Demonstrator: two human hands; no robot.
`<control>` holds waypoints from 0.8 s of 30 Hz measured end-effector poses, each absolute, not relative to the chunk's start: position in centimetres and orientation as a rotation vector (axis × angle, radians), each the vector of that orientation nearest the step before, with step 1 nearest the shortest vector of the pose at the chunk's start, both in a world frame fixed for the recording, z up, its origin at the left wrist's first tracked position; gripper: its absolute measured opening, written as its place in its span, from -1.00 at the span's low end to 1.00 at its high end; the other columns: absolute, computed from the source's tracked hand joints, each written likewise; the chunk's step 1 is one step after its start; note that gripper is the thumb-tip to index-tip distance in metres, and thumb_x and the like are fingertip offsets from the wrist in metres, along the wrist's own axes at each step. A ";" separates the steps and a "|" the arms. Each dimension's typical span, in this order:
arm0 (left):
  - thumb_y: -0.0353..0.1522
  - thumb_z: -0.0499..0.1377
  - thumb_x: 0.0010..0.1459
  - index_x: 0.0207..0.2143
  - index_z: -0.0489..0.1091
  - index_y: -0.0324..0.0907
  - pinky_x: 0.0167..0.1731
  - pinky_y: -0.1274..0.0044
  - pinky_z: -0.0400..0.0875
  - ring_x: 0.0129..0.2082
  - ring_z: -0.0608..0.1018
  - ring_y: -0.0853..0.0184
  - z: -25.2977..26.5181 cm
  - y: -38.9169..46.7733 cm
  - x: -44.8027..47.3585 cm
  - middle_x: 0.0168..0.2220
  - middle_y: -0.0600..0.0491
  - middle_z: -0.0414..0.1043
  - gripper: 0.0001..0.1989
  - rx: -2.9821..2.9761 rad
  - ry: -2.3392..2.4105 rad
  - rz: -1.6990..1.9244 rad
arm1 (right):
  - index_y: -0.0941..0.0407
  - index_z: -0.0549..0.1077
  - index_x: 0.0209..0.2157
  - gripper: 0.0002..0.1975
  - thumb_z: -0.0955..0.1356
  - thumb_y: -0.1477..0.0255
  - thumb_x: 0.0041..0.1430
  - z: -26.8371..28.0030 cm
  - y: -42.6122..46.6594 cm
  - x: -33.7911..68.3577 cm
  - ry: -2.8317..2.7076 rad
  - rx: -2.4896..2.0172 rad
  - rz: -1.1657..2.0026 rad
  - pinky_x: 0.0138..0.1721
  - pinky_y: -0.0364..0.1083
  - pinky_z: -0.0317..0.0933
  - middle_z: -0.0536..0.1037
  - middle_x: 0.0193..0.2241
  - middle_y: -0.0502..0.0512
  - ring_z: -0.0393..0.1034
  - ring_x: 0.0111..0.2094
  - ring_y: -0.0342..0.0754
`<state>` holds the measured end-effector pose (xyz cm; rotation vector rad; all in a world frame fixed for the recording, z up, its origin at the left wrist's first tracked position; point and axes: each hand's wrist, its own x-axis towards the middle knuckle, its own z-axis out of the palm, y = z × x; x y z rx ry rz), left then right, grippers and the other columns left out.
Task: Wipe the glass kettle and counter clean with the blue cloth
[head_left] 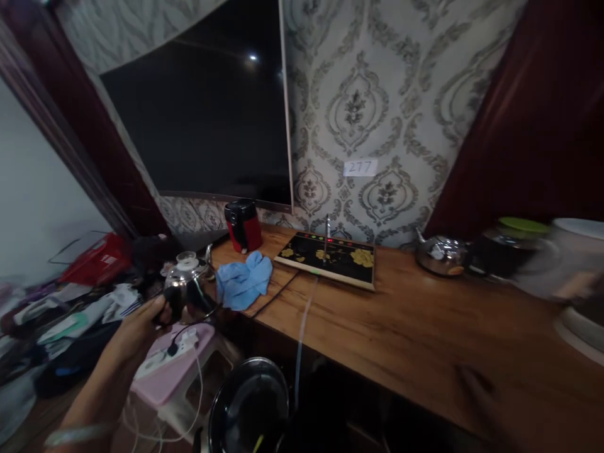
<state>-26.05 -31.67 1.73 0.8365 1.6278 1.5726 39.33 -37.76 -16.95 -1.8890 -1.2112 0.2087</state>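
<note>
A shiny metal kettle [194, 277] with a clear lid knob is at the left end of the wooden counter. My left hand [158, 309] is closed around its black handle, and a band circles the wrist. The kettle's spout points towards the back, beside a crumpled blue cloth [245, 281]. Whether the kettle rests on something or hangs in the air, I cannot tell. Low on the right, a dark smeared shape [476, 384] over the counter may be part of my right hand; its fingers cannot be made out.
A pink stool [163, 387] bears a white power strip [163, 358]. Below the counter edge sits a dark pan [250, 402]. A black router-like box [325, 259] and a red-black canister [243, 226] stand near the wall. Another kettle [441, 255] and a green-lidded jug [503, 251] are rightward.
</note>
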 end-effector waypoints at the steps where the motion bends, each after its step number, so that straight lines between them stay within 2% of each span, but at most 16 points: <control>1: 0.01 0.44 -0.42 -0.61 0.29 -0.15 -0.58 0.61 0.29 -0.56 0.29 0.44 1.6 -32.7 -25.2 -0.67 0.21 0.26 -0.47 0.860 1.593 1.505 | -0.04 0.57 -0.47 -0.77 0.32 0.20 0.11 -16.9 -37.7 39.4 -1.222 -1.882 0.216 -0.08 0.13 0.39 0.61 -0.33 0.18 0.50 -0.16 0.22; 4: 0.02 0.43 -0.34 -0.60 0.29 -0.13 -0.56 0.59 0.30 -0.56 0.27 0.45 1.7 -35.3 -21.5 -0.64 0.20 0.26 -0.49 0.888 1.493 1.326 | 0.03 0.58 -0.47 -0.65 0.26 0.12 0.00 -16.3 -37.6 39.2 -1.251 -1.872 0.217 -0.04 0.18 0.35 0.64 -0.32 0.22 0.50 -0.17 0.27; 7: 0.00 0.45 -0.36 -0.62 0.29 -0.15 -0.60 0.58 0.26 -0.58 0.25 0.45 2.0 -36.9 -16.5 -0.64 0.16 0.21 -0.48 0.889 1.390 1.249 | 0.05 0.57 -0.45 -0.60 0.24 0.09 -0.05 -15.6 -37.7 38.8 -1.231 -1.866 0.233 -0.02 0.18 0.33 0.65 -0.31 0.22 0.50 -0.17 0.27; 10: -0.03 0.43 -0.28 -0.64 0.28 -0.16 -0.57 0.55 0.28 -0.58 0.26 0.44 2.1 -37.0 -11.6 -0.61 0.13 0.20 -0.51 0.945 1.269 1.145 | 0.06 0.57 -0.45 -0.61 0.25 0.10 -0.07 -15.2 -37.7 38.4 -1.211 -1.818 0.255 -0.03 0.13 0.33 0.65 -0.31 0.22 0.51 -0.18 0.23; 13: -0.01 0.43 -0.32 -0.63 0.30 -0.16 -0.60 0.56 0.24 -0.60 0.24 0.45 1.3 -36.0 -7.6 -0.63 0.16 0.16 -0.50 0.957 1.163 1.114 | 0.06 0.57 -0.45 -0.62 0.26 0.11 -0.06 -15.1 -37.7 38.2 -1.198 -1.776 0.280 -0.04 0.12 0.34 0.66 -0.31 0.21 0.51 -0.17 0.22; 16: 0.00 0.41 -0.27 -0.60 0.33 -0.17 -0.59 0.58 0.22 -0.59 0.25 0.45 -0.1 -34.5 -4.1 -0.63 0.16 0.17 -0.52 0.997 1.066 1.086 | 0.08 0.57 -0.45 -0.60 0.24 0.11 -0.07 -15.1 -37.6 38.2 -1.171 -1.763 0.288 -0.04 0.13 0.35 0.65 -0.31 0.23 0.52 -0.18 0.21; 24: 0.05 0.35 -0.20 -0.60 0.34 -0.17 -0.59 0.60 0.19 -0.61 0.27 0.47 -3.8 -32.3 2.7 -0.63 0.16 0.20 -0.51 1.032 1.036 1.168 | 0.04 0.55 -0.47 -0.62 0.23 0.10 -0.06 -15.3 -37.4 38.2 -1.177 -1.703 0.266 -0.13 0.09 0.38 0.65 -0.37 0.17 0.52 -0.24 0.16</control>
